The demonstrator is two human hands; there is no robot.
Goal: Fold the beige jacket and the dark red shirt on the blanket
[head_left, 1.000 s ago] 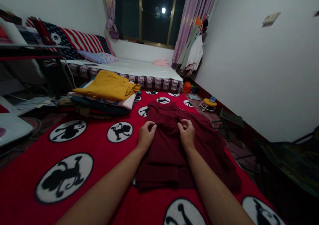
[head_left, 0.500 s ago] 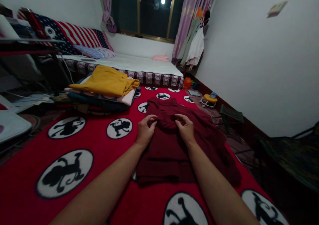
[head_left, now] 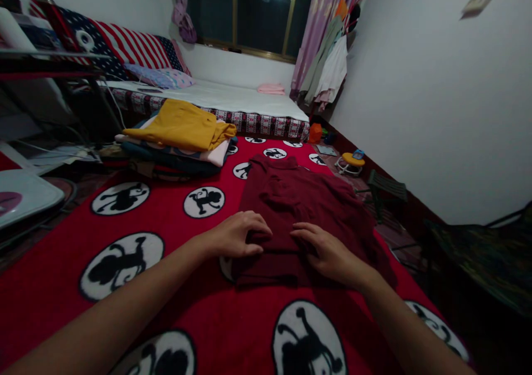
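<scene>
A dark red long-sleeved garment (head_left: 328,198), partly folded, lies on a red blanket (head_left: 224,330) printed with black monkeys in white ovals. My left hand (head_left: 241,234) is at the garment's left edge, thumb and fingers apart, with nothing visible between them. Over the lower middle of the cloth is my right hand (head_left: 326,250), its fingers spread and reaching left. Whether the fingertips touch the fabric is hard to tell. Folded layers show along the garment's near edge, below both hands.
A stack of folded clothes with yellow trousers (head_left: 183,126) on top sits at the far left of the blanket. Behind it is a low bed (head_left: 224,95). A folding stool (head_left: 386,189) and a yellow-seated small stool (head_left: 351,160) stand along the right wall.
Both hands have let go of the pinched cloth near the garment's upper part and moved down toward its near edge. Their fingers have opened. The view has shifted slightly.
</scene>
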